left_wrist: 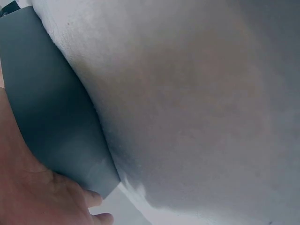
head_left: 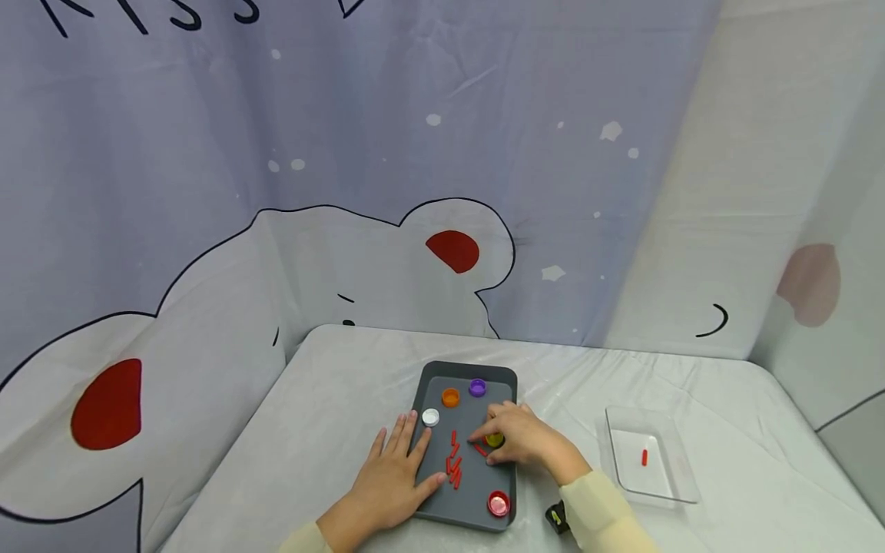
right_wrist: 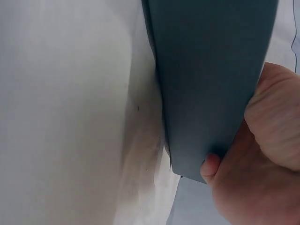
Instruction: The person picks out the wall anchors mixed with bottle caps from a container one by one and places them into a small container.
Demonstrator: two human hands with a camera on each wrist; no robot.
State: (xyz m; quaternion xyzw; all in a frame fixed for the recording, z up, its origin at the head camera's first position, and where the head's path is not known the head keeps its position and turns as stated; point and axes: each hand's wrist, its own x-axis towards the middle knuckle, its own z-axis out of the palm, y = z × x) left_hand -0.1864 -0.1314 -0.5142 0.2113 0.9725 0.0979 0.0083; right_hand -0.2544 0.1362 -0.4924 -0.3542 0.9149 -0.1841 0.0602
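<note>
A dark grey tray (head_left: 472, 516) lies on the white cloth. My left hand (head_left: 389, 478) rests at its left edge with the fingers spread; the left wrist view shows that hand (left_wrist: 37, 197) against the tray's side wall. Over the right side of the tray, my right hand (head_left: 520, 436) pinches a small red stick (head_left: 480, 450) lengthwise between thumb and index finger. Partly hidden under this hand is a yellow round cap (head_left: 494, 440). Several loose red sticks (head_left: 454, 464) lie mid-tray. In the right wrist view the tray wall hides the fingertips.
Orange (head_left: 451, 397), purple (head_left: 478, 388) and white (head_left: 431, 417) caps sit toward the tray's far end, a red cap (head_left: 498, 504) at its near right corner. A clear plastic box (head_left: 681, 461) holding one red stick stands right. A black object (head_left: 556, 518) lies beside the right sleeve.
</note>
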